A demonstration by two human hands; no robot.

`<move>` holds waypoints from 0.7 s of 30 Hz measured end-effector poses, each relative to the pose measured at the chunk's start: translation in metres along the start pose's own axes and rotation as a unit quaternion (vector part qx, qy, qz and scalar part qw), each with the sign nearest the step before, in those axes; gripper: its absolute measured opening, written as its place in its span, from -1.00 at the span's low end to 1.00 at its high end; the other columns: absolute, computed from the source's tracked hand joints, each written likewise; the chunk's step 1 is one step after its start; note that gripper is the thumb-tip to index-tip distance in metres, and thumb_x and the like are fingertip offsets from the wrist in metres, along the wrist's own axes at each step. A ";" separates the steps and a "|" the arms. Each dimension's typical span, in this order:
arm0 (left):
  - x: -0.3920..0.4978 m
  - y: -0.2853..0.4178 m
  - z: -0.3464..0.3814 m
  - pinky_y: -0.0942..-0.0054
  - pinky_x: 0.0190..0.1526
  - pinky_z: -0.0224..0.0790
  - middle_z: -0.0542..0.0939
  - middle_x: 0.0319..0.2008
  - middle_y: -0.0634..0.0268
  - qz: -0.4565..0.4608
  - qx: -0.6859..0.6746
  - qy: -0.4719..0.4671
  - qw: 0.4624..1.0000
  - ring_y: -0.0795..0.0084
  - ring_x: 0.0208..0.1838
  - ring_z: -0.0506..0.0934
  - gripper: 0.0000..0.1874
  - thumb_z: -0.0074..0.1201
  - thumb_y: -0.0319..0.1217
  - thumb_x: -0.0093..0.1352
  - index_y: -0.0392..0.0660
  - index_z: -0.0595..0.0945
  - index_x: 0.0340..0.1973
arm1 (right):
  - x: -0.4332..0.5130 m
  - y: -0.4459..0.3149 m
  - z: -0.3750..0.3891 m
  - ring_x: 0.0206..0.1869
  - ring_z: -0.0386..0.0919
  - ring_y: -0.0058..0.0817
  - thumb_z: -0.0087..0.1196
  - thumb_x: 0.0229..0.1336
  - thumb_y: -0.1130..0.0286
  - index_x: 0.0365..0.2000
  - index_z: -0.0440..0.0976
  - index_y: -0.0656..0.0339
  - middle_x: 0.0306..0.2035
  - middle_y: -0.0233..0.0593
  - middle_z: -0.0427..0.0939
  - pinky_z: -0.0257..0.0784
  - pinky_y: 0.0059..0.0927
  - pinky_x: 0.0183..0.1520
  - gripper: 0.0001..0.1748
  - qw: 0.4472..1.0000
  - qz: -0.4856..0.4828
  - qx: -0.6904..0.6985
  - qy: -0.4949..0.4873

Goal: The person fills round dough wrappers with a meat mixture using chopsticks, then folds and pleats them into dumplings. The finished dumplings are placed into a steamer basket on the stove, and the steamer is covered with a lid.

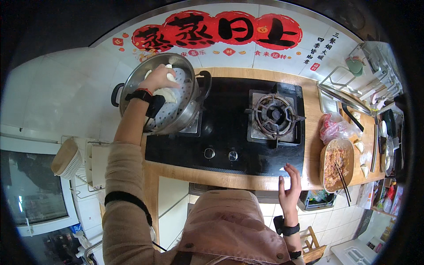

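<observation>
My left hand (161, 79) reaches into a large steel steamer pot (184, 116) on the left burner. Its fingers are around a white dumpling (171, 77). More dumplings (167, 95) lie under and beside the hand on a perforated steamer liner (165, 112); the hand and wrist hide part of them. My right hand (290, 187) is raised near the front edge of the black gas hob (225, 129), fingers apart, holding nothing. To its right, an oblong dish of minced filling (331, 165) has dark chopsticks (341, 179) in it.
The right burner (276, 114) has a metal pot support. Several dumplings (364, 170) lie on a wooden board beyond the dish. A plastic bag (334, 126) and a leaning glass lid (344, 97) stand behind. A plastic basket (68, 159) hangs at left.
</observation>
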State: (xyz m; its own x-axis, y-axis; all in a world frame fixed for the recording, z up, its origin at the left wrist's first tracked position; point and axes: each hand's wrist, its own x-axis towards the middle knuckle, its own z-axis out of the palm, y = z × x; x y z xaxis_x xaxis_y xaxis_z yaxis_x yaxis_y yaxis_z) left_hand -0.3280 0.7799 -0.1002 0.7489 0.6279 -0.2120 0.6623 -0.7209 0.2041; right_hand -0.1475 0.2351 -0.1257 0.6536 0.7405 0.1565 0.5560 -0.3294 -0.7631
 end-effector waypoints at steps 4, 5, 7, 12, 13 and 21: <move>-0.007 0.003 -0.008 0.22 0.09 0.31 0.43 -0.06 0.12 0.052 0.044 0.001 0.998 0.04 0.08 0.44 -0.49 0.42 -0.12 -0.04 0.00 0.63 -0.21 | 0.010 0.003 0.000 0.05 0.48 -0.06 0.07 0.06 0.63 -0.09 0.46 0.29 0.02 -0.01 0.47 0.37 -0.26 0.11 -0.66 1.000 -0.005 -0.013 -0.003; -0.007 0.002 -0.009 0.21 0.08 0.31 0.43 -0.07 0.14 0.054 0.050 0.008 0.997 0.05 0.08 0.44 -0.50 0.42 -0.12 -0.04 0.00 0.63 -0.22 | 0.011 0.003 0.000 0.05 0.47 -0.06 0.07 0.06 0.63 -0.08 0.46 0.28 0.02 -0.01 0.47 0.37 -0.26 0.11 -0.66 1.000 -0.003 -0.016 -0.003; -0.006 -0.003 -0.008 0.19 0.07 0.31 0.43 -0.08 0.19 0.077 0.052 0.020 0.995 0.08 0.08 0.45 -0.52 0.42 -0.13 -0.04 0.01 0.63 -0.25 | 0.010 0.003 0.000 0.05 0.48 -0.06 0.08 0.06 0.62 -0.08 0.46 0.26 0.02 -0.02 0.47 0.37 -0.26 0.10 -0.65 1.000 0.000 -0.018 -0.005; -0.002 -0.025 0.001 0.20 0.31 0.13 0.31 0.27 -0.09 0.100 0.063 0.040 0.992 -0.02 0.33 0.27 -0.40 0.42 -0.16 0.02 -0.07 0.60 -0.05 | -0.014 0.002 -0.013 0.03 0.49 -0.07 0.12 0.06 0.56 -0.05 0.46 0.21 0.04 -0.07 0.47 0.43 -0.25 0.05 -0.62 0.999 0.040 -0.022 0.026; 0.001 -0.029 0.000 0.19 0.32 0.12 0.27 0.29 -0.13 0.080 0.054 -0.002 0.995 -0.02 0.36 0.23 -0.40 0.43 -0.20 0.01 -0.10 0.59 -0.05 | -0.021 0.004 -0.020 0.03 0.49 -0.07 0.12 0.07 0.52 -0.04 0.45 0.20 0.04 -0.08 0.46 0.44 -0.24 0.05 -0.62 0.998 0.030 -0.029 0.036; -0.029 -0.008 -0.043 0.29 0.24 0.15 0.35 0.25 -0.06 0.044 -0.087 0.058 0.994 0.09 0.29 0.33 -0.65 0.00 -0.28 0.42 -0.32 0.58 -0.05 | -0.072 0.076 -0.142 -0.07 0.51 -0.33 0.08 0.03 0.63 -0.06 0.43 0.29 -0.11 -0.13 0.52 0.42 -0.39 0.00 -0.62 0.949 0.101 -0.123 0.272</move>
State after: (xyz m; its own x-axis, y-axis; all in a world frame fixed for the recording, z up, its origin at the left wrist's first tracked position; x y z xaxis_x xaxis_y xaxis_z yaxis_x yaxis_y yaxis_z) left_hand -0.3539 0.7803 -0.0542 0.7948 0.6020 -0.0766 0.5813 -0.7189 0.3811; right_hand -0.0797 0.0733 -0.1056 0.8912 0.2576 0.3734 0.4498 -0.6091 -0.6532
